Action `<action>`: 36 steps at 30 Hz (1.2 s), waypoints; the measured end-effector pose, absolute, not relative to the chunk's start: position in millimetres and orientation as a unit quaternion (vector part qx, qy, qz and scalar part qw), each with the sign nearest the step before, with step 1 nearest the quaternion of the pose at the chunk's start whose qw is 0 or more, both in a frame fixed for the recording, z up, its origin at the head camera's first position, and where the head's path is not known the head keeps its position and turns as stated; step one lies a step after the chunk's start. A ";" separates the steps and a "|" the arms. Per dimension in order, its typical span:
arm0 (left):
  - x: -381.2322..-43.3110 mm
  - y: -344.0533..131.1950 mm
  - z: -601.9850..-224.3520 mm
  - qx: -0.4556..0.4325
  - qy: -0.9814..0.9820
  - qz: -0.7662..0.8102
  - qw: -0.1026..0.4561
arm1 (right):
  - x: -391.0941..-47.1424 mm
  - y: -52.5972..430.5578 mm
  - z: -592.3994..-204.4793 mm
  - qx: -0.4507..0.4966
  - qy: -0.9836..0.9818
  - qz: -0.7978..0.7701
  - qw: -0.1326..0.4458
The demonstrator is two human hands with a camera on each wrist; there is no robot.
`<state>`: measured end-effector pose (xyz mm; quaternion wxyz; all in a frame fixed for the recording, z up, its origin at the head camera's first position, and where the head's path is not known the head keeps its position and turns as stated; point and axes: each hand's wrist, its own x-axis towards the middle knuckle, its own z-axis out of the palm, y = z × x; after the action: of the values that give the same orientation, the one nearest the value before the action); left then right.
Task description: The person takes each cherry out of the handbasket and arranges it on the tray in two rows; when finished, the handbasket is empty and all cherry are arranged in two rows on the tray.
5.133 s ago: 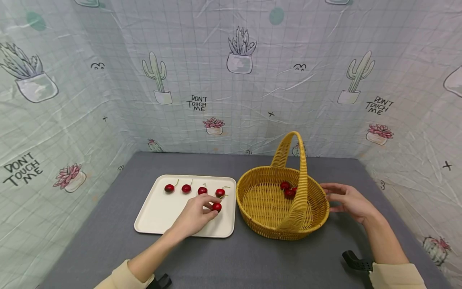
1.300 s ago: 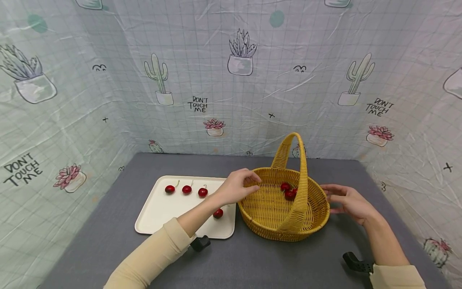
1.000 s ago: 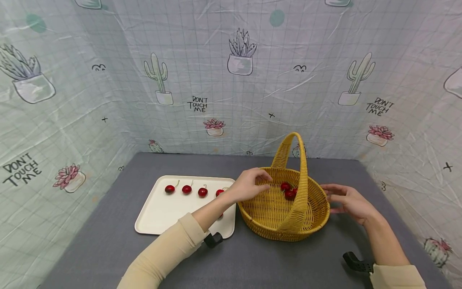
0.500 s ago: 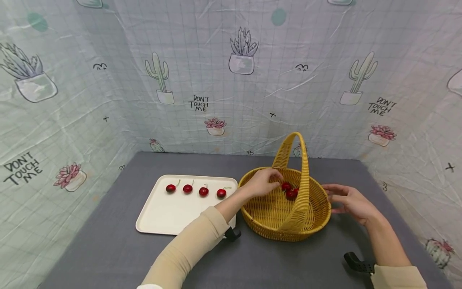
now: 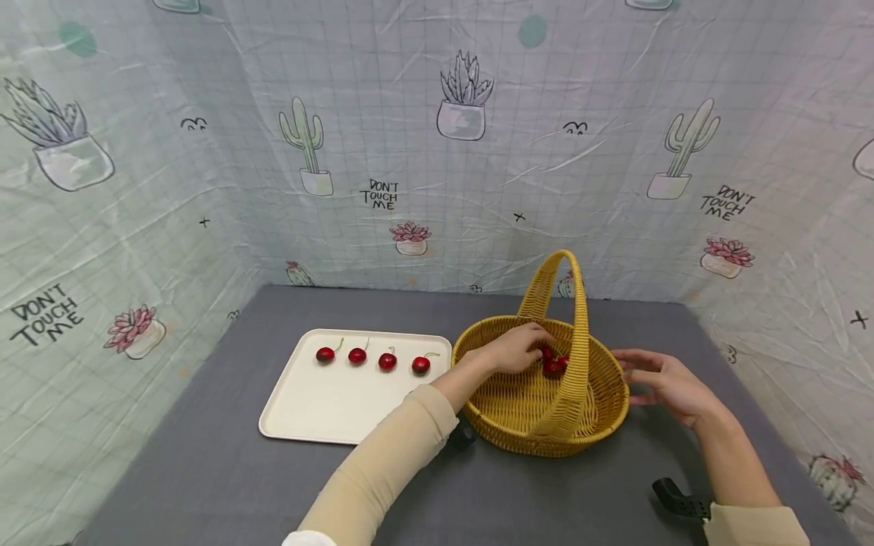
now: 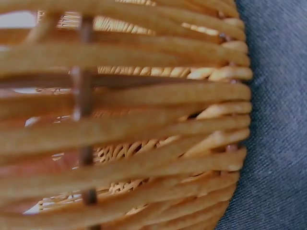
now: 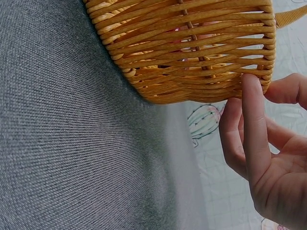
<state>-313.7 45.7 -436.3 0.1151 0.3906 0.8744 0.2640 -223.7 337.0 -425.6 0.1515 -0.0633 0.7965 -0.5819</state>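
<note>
Hand (image 5: 512,350) perhaps touches cherries (image 5: 554,368); backdrop (image 5: 519,174): "DON'T TOUCH ME."

The basket (image 5: 515,441) that I watch from afar is golden yellow with a woven pattern. I see deep red cherries (image 5: 421,366) with green stems (image 5: 432,354), a cream-white tray (image 5: 321,406) and a grey tabletop (image 5: 205,455). Both sleeves (image 5: 385,459) are beige. The pale backdrop (image 5: 382,83) has a grid pattern, green cacti (image 5: 301,133) and pink succulents (image 5: 410,232).

Grey fabric-topped table (image 5: 225,470) | white tray (image 5: 314,406), left | yellow wicker basket (image 5: 526,443), just right of it
</note>
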 end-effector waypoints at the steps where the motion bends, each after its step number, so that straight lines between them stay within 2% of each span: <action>1: -313.5 46.5 -436.5 0.391 0.875 0.260 0.114 | -223.3 337.1 -425.4 -0.063 0.796 -0.582 0.151; 11: -312.4 46.2 -438.5 0.382 0.883 0.237 0.132 | -222.1 338.0 -423.8 -0.073 0.793 -0.586 0.148; 24: -313.2 45.4 -441.0 0.377 0.883 0.257 0.110 | -223.1 338.9 -427.8 -0.069 0.793 -0.588 0.146; 36: -312.7 43.4 -442.7 0.383 0.878 0.261 0.120 | -222.0 338.3 -429.0 -0.064 0.793 -0.588 0.144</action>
<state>-312.7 43.4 -442.7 0.1197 0.3829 0.8781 0.2607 -222.0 338.3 -429.0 0.1438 -0.0640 0.7932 -0.5882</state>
